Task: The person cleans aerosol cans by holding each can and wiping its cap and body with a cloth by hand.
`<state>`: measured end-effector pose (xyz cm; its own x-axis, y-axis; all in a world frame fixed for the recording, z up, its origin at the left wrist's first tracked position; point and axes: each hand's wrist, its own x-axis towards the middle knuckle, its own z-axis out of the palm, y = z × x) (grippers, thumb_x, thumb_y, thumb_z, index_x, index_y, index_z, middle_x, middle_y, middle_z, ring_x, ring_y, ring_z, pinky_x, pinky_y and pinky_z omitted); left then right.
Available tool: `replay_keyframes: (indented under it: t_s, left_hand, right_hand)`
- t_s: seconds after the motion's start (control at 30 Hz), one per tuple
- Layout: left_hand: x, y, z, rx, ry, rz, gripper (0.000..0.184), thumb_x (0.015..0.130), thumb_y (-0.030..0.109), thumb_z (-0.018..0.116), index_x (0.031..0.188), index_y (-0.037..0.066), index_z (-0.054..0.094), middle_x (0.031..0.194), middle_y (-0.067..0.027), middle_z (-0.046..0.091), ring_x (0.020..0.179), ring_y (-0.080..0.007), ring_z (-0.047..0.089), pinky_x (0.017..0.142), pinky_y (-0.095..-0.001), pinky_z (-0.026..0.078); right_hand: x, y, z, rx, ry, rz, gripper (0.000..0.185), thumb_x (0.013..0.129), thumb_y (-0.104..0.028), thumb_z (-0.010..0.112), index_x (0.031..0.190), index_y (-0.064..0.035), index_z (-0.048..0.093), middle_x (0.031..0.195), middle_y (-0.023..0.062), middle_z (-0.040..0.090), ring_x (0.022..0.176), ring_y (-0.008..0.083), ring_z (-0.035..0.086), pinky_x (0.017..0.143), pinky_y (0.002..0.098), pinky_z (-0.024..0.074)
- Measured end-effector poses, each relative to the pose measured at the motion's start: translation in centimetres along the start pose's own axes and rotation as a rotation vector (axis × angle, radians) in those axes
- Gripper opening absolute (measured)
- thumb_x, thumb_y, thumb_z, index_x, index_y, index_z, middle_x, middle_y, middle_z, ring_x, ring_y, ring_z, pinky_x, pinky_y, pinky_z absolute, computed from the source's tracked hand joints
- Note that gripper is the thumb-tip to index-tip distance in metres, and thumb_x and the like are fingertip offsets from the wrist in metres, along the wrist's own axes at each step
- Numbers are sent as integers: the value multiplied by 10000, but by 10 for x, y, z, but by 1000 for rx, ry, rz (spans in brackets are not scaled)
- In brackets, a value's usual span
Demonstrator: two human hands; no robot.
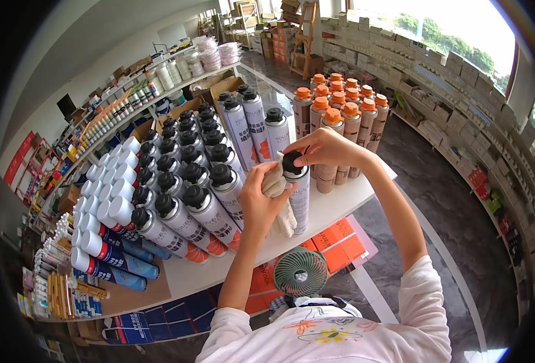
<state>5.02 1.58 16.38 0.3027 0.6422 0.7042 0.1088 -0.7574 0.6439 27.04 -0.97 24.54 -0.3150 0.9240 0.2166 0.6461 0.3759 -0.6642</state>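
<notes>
An aerosol can (300, 202) with a grey-white label stands upright near the table's front edge. On its top is a black cap (291, 163), which my right hand (331, 148) grips with thumb and fingers from the right. My left hand (260, 196) is closed around a crumpled off-white cloth (287, 221), pressed near the can's upper left side. Part of the cloth hangs down along the can. Just behind stands another black-capped can (277, 130). Fingers and cloth hide some of the held can's label.
Rows of black-capped cans (198, 199) and white-capped blue cans (122, 260) fill the left of the white table (258, 248). Orange-capped cans (364, 124) stand to the right. A green fan (300, 273) sits below my hands, beside orange boxes (338, 242). Stocked shelves (424, 91) line the window wall.
</notes>
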Motion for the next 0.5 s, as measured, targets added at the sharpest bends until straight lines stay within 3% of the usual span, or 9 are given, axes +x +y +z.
replay_keyframes:
  t_s: [0.2,0.27,0.43,0.47,0.5]
  left_hand:
    - [5,16,1,46,-55,-11,573,717,158,889,1217,-4,661,1129,-113,679,1023,-252,677,913,-380,548]
    - [-1,23,7,300,8,82,589,709,192,895,1213,-5,663,1168,-112,661,1051,-275,665,911,-378,548]
    - [-27,33,24,398,55,48,706,710,170,882,1332,13,588,1224,-90,569,1107,-308,567,939,-419,509]
    - [-25,29,26,393,58,54,706,710,170,882,1332,13,588,1224,-90,569,1107,-308,567,939,-419,509]
    - [-22,25,25,387,58,100,715,697,146,886,1334,15,588,1225,-90,571,1104,-310,567,936,-419,510]
  right_hand:
    - [-13,-18,14,-120,112,1,374,882,-244,769,1229,-114,726,996,130,758,789,215,702,774,347,567]
    - [-16,-26,17,-109,151,-3,337,883,-215,751,1172,-44,725,891,180,742,765,266,703,764,373,557]
    - [-23,-28,25,-161,226,33,343,895,-255,741,1151,-27,724,803,206,709,630,291,666,647,382,542]
    - [-25,-31,26,-189,251,-9,356,909,-265,725,1154,-8,717,790,225,695,651,335,664,650,405,539]
    - [-25,-32,26,-207,249,34,382,906,-304,729,1165,-23,718,826,202,694,718,323,667,706,411,540]
